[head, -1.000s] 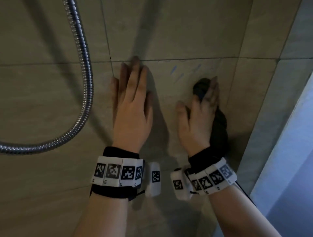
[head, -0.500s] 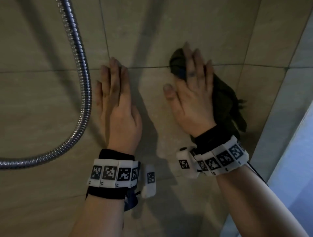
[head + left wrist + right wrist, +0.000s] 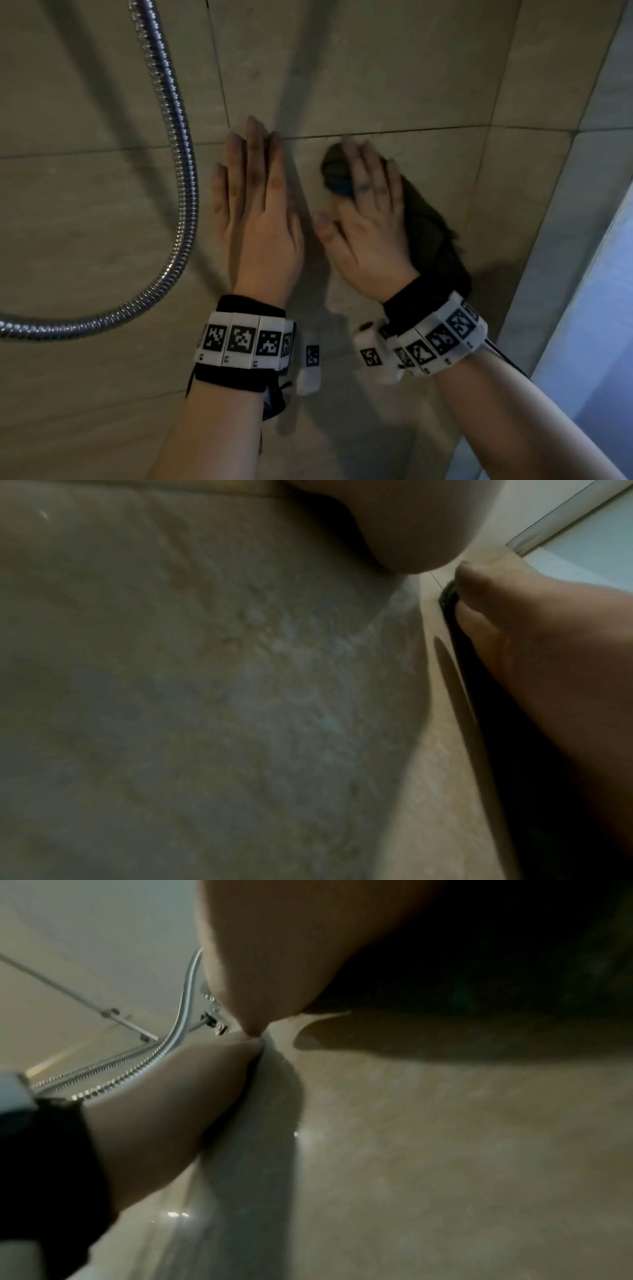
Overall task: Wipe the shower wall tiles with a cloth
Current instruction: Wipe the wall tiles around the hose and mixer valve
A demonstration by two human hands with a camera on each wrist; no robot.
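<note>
Compared with the view half a second before, the right hand (image 3: 368,222) and the dark cloth (image 3: 431,236) beneath it sit slightly lower on the wall, fingertips now just under the horizontal grout line (image 3: 394,132) rather than across it; the left hand (image 3: 255,212) has kept its place.

Head view: the right hand lies flat on the cloth with fingers extended, pressing it against the beige shower wall tiles (image 3: 394,68). A bunched end of cloth shows past the fingertips, and a loose tail trails toward the wrist. The left hand rests open, palm to the tile, fingers straight and together, holding nothing; it appears to serve as a brace. A metal shower hose (image 3: 178,164) hangs in a curve to the left, well apart from both hands. A pale panel (image 3: 589,274), possibly a door or screen, borders the tiles on the right.

Left wrist view: the cloth (image 3: 455,631) appears as a thin dark edge sandwiched between the right hand (image 3: 548,656) and the tile (image 3: 205,696).

Handling, as judged: the cloth looks soft, light and limp, so it will fold or bunch under a sliding palm. A flat, spread hand over its middle should keep it in contact; the trailing tail may drag or roll under. Glossy tile is likely slippery where wet.
</note>
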